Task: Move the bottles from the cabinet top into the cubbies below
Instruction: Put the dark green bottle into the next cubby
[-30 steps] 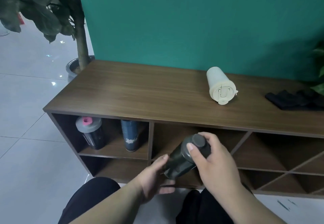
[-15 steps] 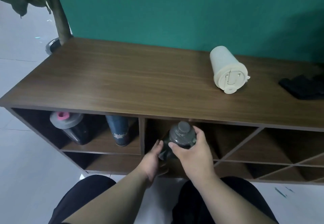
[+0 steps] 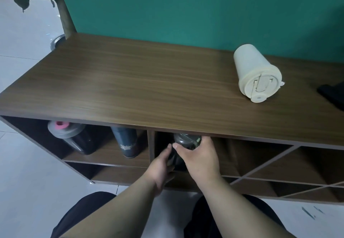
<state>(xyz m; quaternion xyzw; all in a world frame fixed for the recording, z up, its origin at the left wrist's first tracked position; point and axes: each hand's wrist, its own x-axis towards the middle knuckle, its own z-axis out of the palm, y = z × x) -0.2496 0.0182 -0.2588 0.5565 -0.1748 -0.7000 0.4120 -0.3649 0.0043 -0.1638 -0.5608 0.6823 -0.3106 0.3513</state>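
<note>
A dark grey bottle point(image 3: 184, 141) stands inside the upper middle cubby, its lid just under the cabinet top point(image 3: 149, 81). My right hand point(image 3: 200, 156) wraps its upper part and my left hand point(image 3: 161, 167) holds its lower side. A cream bottle point(image 3: 256, 72) lies on its side at the right of the cabinet top. In the upper left cubby are a black shaker with a pink cap point(image 3: 72, 137) and a dark blue bottle point(image 3: 126, 142).
A black cloth point(image 3: 333, 94) lies at the cabinet top's right edge. Diagonal-divided cubbies point(image 3: 279, 165) fill the right side. A potted plant's trunk point(image 3: 65, 14) stands at the cabinet's left rear. My knees show at the bottom, over a pale tiled floor.
Both hands have carried the dark grey bottle forward from in front of the cabinet into the upper middle cubby, and it went from tilted to upright. The view moved closer.
</note>
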